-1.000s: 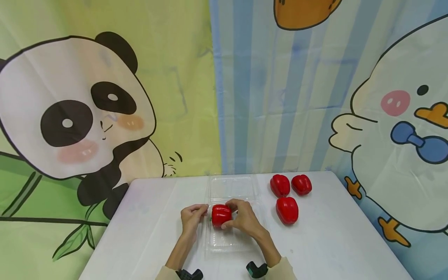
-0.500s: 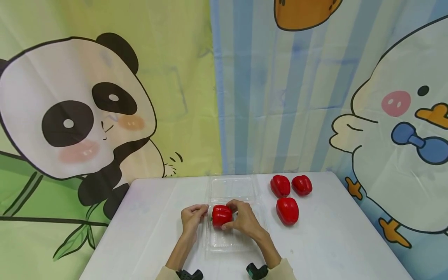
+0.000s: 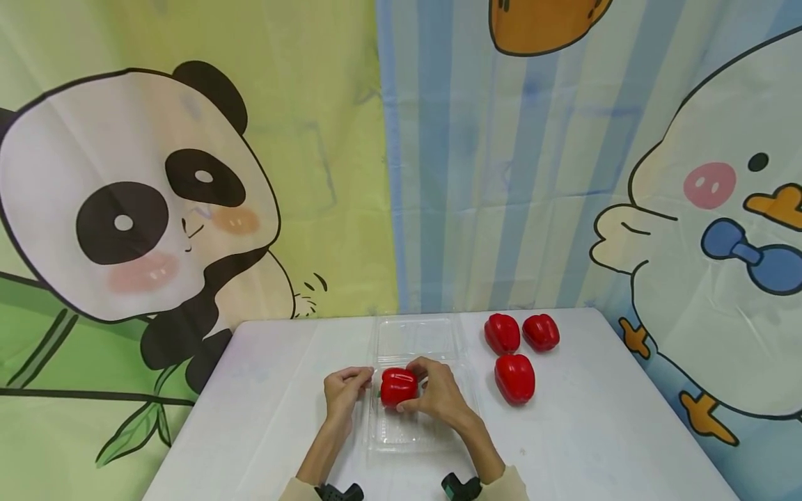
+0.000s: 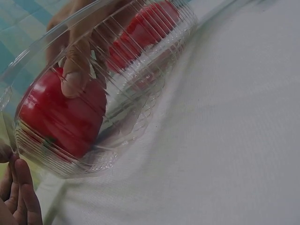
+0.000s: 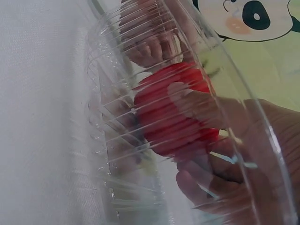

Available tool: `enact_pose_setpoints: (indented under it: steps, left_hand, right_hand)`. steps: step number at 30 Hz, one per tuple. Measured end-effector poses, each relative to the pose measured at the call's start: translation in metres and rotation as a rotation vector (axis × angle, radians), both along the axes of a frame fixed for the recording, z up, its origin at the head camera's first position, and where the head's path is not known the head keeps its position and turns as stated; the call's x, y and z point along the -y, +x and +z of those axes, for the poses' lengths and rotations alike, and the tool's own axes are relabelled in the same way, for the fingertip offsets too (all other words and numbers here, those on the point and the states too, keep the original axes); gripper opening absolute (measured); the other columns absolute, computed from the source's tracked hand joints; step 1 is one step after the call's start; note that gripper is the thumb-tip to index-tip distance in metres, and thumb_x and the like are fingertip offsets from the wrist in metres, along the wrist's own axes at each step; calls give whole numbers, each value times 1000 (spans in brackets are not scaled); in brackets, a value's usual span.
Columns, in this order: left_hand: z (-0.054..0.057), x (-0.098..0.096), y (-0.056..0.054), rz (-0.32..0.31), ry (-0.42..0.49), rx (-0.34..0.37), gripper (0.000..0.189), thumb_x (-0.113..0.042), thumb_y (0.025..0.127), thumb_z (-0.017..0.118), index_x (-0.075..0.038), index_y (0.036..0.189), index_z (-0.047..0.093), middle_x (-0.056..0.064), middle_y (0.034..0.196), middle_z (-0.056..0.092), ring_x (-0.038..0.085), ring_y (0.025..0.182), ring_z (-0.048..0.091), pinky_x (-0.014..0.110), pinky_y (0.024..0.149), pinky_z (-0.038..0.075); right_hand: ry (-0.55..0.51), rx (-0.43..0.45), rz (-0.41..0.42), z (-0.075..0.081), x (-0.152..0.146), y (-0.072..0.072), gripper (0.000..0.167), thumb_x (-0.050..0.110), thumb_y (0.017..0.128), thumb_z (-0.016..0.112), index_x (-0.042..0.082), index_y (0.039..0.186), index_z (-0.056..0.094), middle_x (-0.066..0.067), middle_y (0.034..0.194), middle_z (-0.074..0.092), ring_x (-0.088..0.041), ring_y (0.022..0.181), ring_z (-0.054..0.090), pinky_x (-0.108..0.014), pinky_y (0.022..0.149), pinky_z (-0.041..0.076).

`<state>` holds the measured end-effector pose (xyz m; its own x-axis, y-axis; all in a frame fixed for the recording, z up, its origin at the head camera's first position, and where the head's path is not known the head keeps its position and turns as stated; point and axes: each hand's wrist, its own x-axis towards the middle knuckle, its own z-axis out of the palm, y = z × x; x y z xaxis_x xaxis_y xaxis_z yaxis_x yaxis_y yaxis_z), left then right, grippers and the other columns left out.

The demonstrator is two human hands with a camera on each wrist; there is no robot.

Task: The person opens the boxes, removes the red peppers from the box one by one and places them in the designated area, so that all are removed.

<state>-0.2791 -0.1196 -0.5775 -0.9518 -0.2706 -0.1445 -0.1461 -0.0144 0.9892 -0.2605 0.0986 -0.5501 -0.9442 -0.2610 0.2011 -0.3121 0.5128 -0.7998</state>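
A clear plastic clamshell box (image 3: 407,437) lies unfolded on the white table, its lid part (image 3: 416,337) toward the back. Inside the box's near half, my right hand (image 3: 441,391) holds a red bell pepper (image 3: 398,387) between thumb and fingers. The pepper's green stem end points left. My left hand (image 3: 344,391) pinches the box's left rim. The left wrist view shows this rim pinch by the left fingers (image 4: 23,174), with the pepper (image 4: 61,117) seen through the ribbed wall. Through the box in the right wrist view, my right thumb presses on the pepper (image 5: 164,112).
Three more red bell peppers stand on the table to the right: a near one (image 3: 515,379), one at the back left (image 3: 502,333) and one at the back right (image 3: 541,332). A curtain (image 3: 326,174) with cartoon animals hangs behind the table (image 3: 614,431).
The pepper in my right hand has shifted very slightly to the right. My left hand stays at the box's rim, and the other peppers have not moved.
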Motion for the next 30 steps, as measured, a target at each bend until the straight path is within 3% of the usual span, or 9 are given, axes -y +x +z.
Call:
enact_pose_setpoints:
  steps: [9,16,30]
  left_hand:
    - [1,1,2,-22,31,-19,26,-17,97,82,7,107,81,7,84,81,9,68,68,21,61,54]
    - [0,2,1,-14,15,-10,24,-17,96,83,6,105,82,7,83,80,9,68,68,20,62,53]
    - [0,3,-1,-31,35,-13,24,-16,96,84,6,105,82,4,81,80,8,69,68,21,63,54]
  right_hand:
    - [-41,-8,-34,2,-5,4,64,22,71,103,10,127,73,-7,119,79,-22,105,71,-44,89,67]
    - [-86,25,-69,6,-10,7,76,30,72,102,4,136,69,-10,124,77,-25,106,69,-45,90,66]
    - [-171,-58,-184,9,-16,11,73,37,70,103,17,133,72,0,121,76,-17,99,69,-46,92,66]
